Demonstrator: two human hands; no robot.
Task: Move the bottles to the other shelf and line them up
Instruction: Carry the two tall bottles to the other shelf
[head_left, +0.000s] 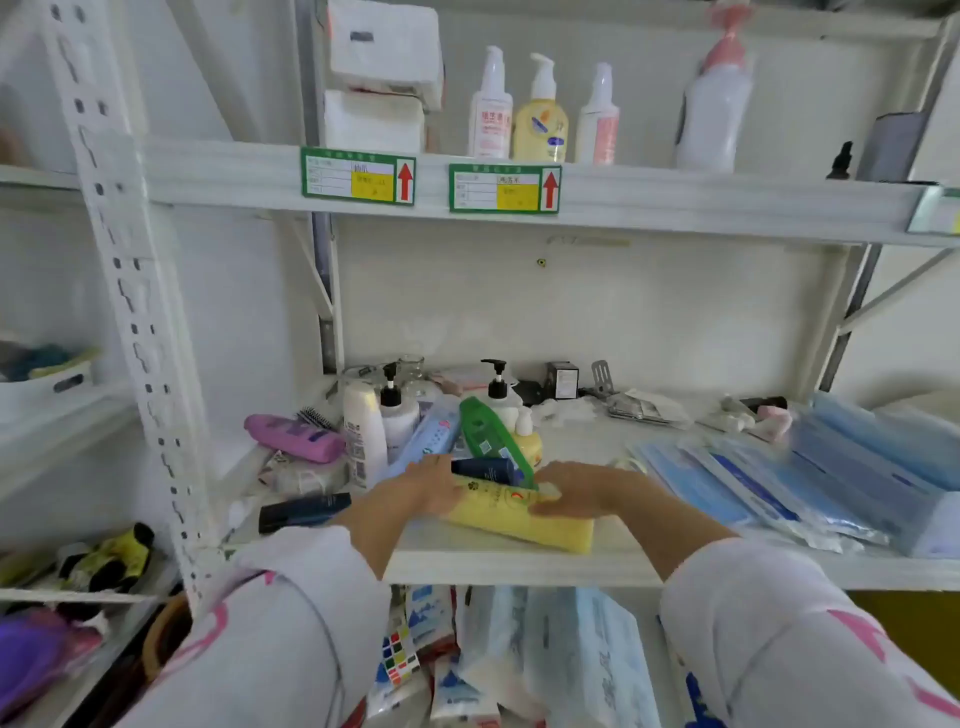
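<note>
Both hands reached onto the middle shelf (519, 564), where the left hand (434, 488) lay against the capped end of a yellow tube (519, 522) lying flat near the front edge, its fingers partly hidden so that its grip could not be told, while the right hand (576, 491) rested on top of the same tube with fingers loosely curved over it. A dark blue tube (485, 470) and a green bottle (488, 434) lay just behind the hands. On the upper shelf (675, 200) three pump bottles (540, 117) stood upright in a row, with a larger white bottle (714, 104) further right.
</note>
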